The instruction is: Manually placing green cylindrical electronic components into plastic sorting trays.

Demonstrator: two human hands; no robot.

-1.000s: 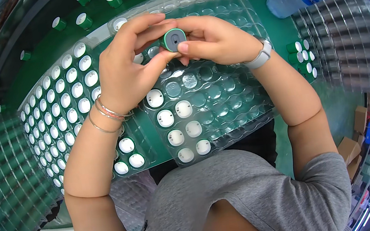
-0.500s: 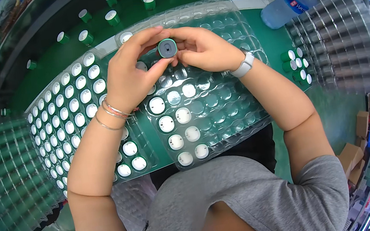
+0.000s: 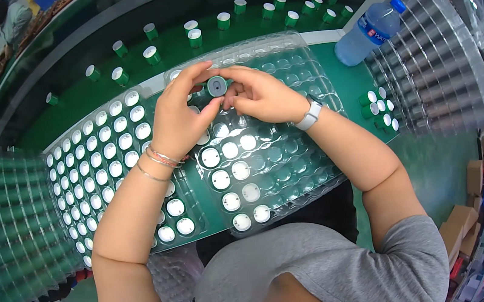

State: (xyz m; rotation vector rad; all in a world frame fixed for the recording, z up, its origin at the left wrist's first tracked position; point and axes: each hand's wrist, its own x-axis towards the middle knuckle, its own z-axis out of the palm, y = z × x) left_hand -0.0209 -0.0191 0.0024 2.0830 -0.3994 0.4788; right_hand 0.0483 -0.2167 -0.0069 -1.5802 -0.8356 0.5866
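My left hand (image 3: 179,111) grips a small green cylinder (image 3: 217,87), its thumb below and its fingers curled over the top. The cylinder's dark grey round end, with a small slot in it, faces up toward me. At its other side my right hand (image 3: 266,94) has its fingers bent in against it, the fingertips partly hidden. Both hands are above a clear plastic tray (image 3: 302,170) of round pockets. Several white-topped pieces (image 3: 221,179) fill pockets on that tray's left side. Left of it lies another clear tray (image 3: 196,204), packed with rows of white-topped green pieces (image 3: 110,150).
Beyond the trays, green cylinders (image 3: 151,55) stand scattered on a green belt (image 3: 89,101). A water bottle (image 3: 374,31) leans at the back right, above a cluster of cylinders (image 3: 378,107). Clear trays stand upright at the right (image 3: 434,58) and left (image 3: 13,224). Cardboard boxes (image 3: 461,226) sit lower right.
The head view has tilted, so the table and belt appear lower in the picture. My hands keep the cylinder in nearly the same place over the tray, with the right fingers slightly more curled.
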